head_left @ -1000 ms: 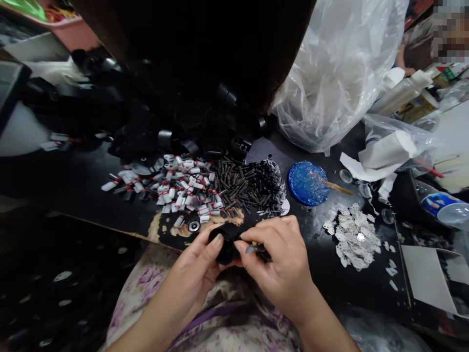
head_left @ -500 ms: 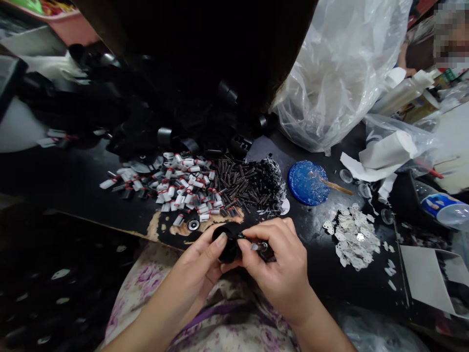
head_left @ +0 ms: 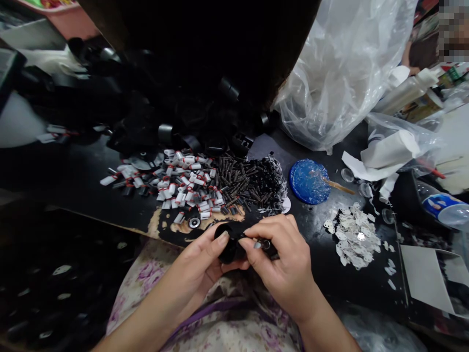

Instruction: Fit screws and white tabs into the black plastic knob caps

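Note:
Over my lap, at the table's front edge, my left hand (head_left: 205, 254) is closed round a black cup-shaped plastic part (head_left: 227, 250), thumb on its rim. My right hand (head_left: 284, 252) pinches at the right side of that part. Between its thumb and forefinger is something small and dark that I cannot make out. A dark piece with a shiny metal tip (head_left: 264, 243) shows among the right fingers. Just beyond the hands lie a pile of white pieces with red rings (head_left: 188, 183), dark coil springs (head_left: 234, 178) and a heap of tiny black parts (head_left: 271, 183).
A blue lid of clear grease (head_left: 309, 181) with a wooden stick (head_left: 340, 187) lies right of the springs. Flat white plates (head_left: 355, 237) are heaped further right. A large clear plastic bag (head_left: 330, 73) and a dark box (head_left: 205, 44) stand behind. One ring (head_left: 194, 223) lies near the edge.
Both hands stay together at the black plastic part, with only a slight shift to the right. The view has moved slightly. Nothing has visibly been let go.

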Motion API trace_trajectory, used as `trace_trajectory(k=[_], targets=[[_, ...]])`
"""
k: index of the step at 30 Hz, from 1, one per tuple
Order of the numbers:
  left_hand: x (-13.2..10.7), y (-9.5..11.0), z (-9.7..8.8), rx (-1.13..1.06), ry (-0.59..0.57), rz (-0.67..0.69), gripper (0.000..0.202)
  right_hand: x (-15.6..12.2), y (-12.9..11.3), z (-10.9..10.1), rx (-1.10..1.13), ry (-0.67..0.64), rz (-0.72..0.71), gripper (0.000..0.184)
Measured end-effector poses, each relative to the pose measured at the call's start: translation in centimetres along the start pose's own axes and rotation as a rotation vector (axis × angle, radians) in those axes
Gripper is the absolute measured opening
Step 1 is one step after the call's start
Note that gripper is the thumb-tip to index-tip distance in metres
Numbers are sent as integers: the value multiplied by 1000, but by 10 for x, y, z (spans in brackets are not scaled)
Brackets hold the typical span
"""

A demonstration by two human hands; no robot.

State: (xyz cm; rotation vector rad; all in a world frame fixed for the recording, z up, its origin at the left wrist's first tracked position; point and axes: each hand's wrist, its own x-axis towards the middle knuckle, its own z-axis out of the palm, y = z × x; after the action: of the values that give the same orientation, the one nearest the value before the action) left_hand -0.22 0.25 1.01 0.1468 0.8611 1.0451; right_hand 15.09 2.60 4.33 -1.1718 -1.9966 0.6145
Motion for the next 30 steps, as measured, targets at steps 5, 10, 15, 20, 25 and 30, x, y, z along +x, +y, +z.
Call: trace_trajectory(k=[5,10,15,20,25,30], targets=[[2,-3,-2,-22,-7,-15,14,2,-1,-5,-129,-79,-42,2],[6,-8,-8,-102,-33,-94,7,1,-3,-10,-229,-183,-98,10],[10,-4,-12,-109,-3,-86,11,1,-6,-13,-144,-173,-9,15],[9,2,-18,34,87,38,13,5,-8,-19,-23,-364,333,26],[9,2,-22,151,111,75,22,8,-9,-25,39,-501,386,20],[10,8,-30,377,17,83,30,12,-11,-33,57,-533,424,16]])
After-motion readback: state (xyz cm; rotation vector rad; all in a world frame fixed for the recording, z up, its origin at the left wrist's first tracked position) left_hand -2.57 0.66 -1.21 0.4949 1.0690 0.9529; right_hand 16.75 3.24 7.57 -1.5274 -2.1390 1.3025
